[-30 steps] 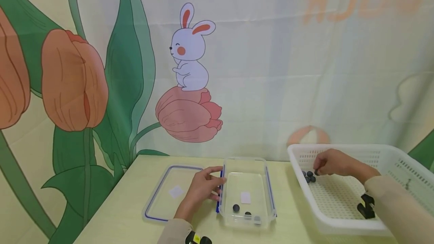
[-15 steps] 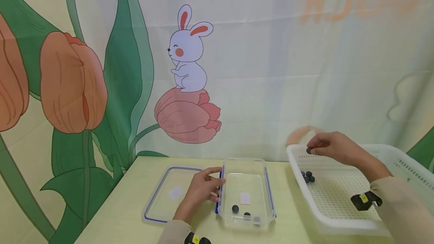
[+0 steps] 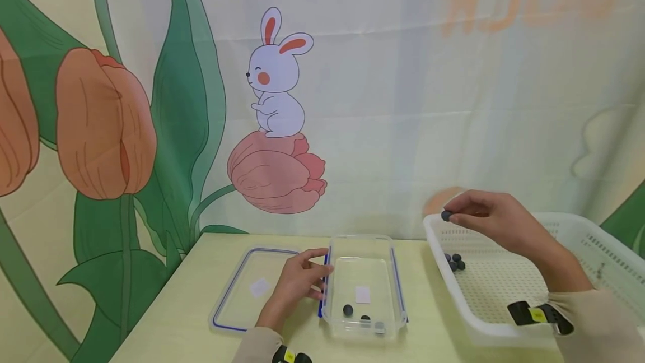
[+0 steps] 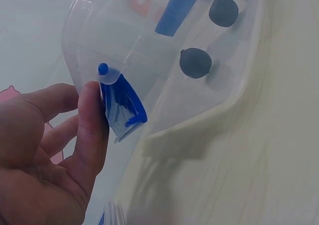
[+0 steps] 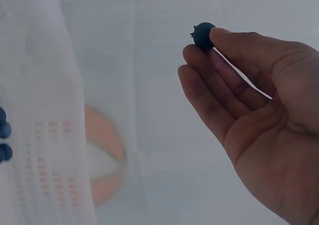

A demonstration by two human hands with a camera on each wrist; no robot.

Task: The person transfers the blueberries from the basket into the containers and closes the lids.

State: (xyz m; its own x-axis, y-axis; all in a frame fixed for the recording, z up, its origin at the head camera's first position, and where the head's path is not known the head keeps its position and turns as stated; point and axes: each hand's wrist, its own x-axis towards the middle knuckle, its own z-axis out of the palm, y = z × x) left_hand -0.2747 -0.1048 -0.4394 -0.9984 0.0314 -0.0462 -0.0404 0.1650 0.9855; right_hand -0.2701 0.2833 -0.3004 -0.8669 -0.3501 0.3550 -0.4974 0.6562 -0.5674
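My right hand (image 3: 509, 223) pinches one dark blueberry (image 5: 203, 36) between thumb and fingertips, above the white basket's near-left rim corner. Its little crown shows in the right wrist view. My left hand (image 3: 294, 282) grips the left side of a clear plastic food container (image 3: 399, 279), thumb over the rim and fingers by the blue side latch (image 4: 122, 108). Inside the container, a blueberry (image 3: 347, 310) and two others lie toward the near end, beside a pale square label (image 3: 362, 294). In the basket's left part sits a cluster of several blueberries (image 3: 455, 262).
The white perforated basket (image 3: 491, 326) stands on the right of the pale yellow table (image 3: 171, 307). A clear lid with a blue seal (image 3: 221, 307) lies flat left of the container. Behind hangs a printed cloth (image 3: 373, 128) with tulips and a rabbit.
My right hand has lifted a blueberry out of the basket and moved up and left to the basket's rim. My left hand stays at the container's side.
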